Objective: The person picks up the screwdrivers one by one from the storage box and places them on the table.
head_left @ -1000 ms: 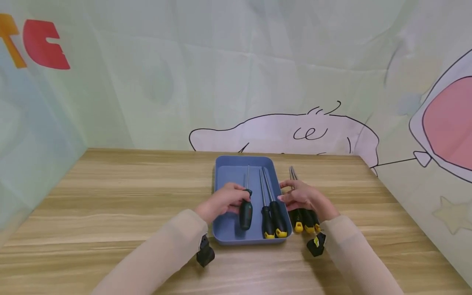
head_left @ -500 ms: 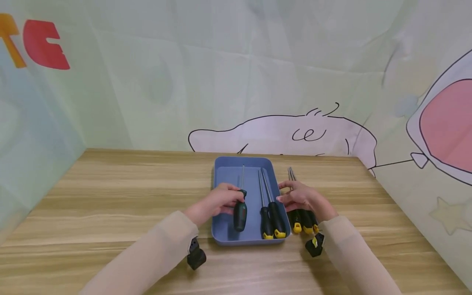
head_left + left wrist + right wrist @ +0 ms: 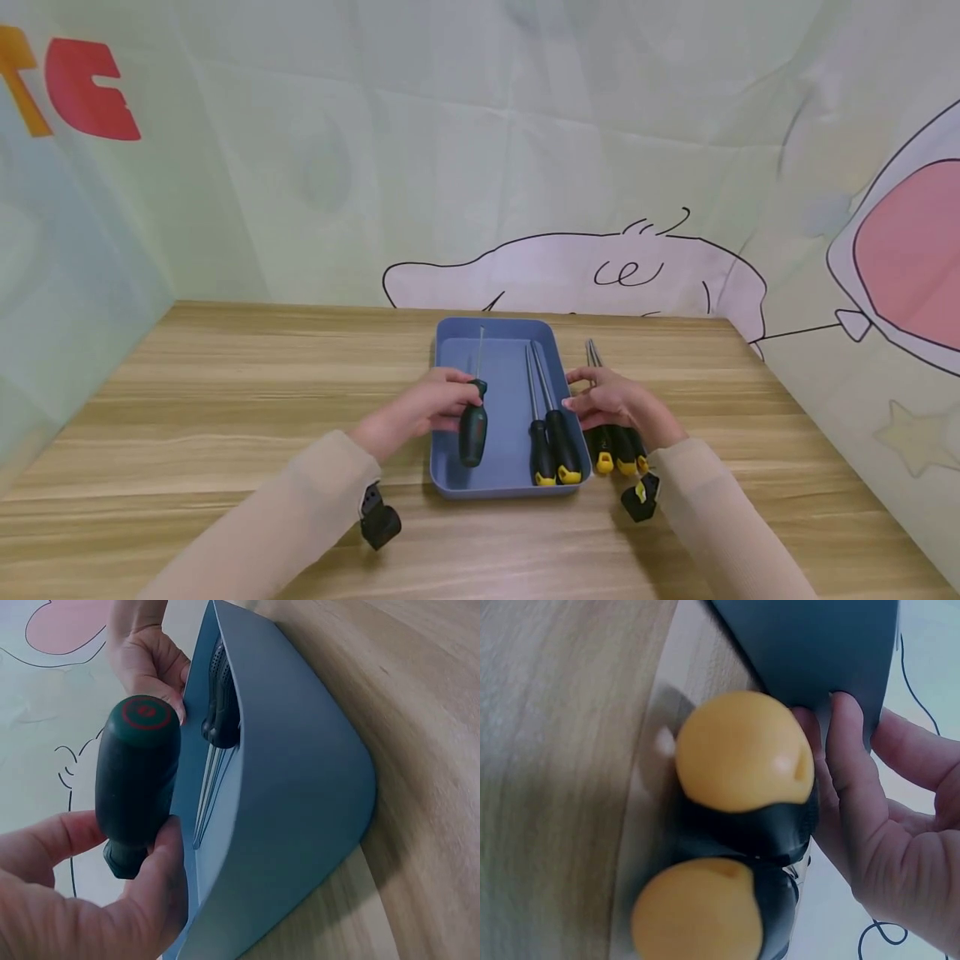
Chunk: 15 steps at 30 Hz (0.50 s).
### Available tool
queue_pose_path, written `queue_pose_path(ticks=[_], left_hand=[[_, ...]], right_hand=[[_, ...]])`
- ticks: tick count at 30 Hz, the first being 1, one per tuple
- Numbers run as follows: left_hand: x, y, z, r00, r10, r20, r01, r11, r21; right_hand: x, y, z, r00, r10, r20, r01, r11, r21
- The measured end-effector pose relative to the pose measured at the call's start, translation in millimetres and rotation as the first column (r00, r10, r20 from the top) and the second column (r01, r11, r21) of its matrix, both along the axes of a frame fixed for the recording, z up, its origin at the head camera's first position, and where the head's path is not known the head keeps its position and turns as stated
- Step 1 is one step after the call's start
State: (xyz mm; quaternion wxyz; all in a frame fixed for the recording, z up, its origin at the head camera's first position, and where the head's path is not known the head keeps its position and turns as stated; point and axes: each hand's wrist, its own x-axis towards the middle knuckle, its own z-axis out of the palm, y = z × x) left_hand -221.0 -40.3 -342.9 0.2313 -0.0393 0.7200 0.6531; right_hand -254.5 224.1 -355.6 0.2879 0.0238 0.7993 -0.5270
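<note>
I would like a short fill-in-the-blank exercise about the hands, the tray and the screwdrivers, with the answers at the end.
1. The left hand holds one screwdriver, while ____ others lie inside the tray.
2. The right hand pinches the wall of the tray, whose colour is ____.
3. The black handles inside the tray have ____ ends.
4. For the person, more handles lie to the ____ of the tray.

Missing words: two; blue; yellow; right.

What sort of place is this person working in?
Perhaps a makeshift indoor work corner rather than a real workshop: screwdrivers lie in a blue tray on a wood-grain tabletop, with creased, cartoon-printed sheeting behind and at both sides.
</note>
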Motion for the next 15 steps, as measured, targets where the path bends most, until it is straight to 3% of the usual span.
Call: queue_pose_path(ticks=[8,15], left_hand=[[-3.3,-9.4,-1.1,1.000,0.003,-0.008,-0.004,0.999,-0.035],[-2.5,-16.1,1.9,1.000,0.002,-0.009,-0.002,1.000,-0.017]], right_hand=[[1.0,0,1.3,1.000,-0.005,0.014,0.005,1.000,-0.022],[1.3,0,1.7,1.000,-0.007,0.010,0.007,1.000,-0.009]])
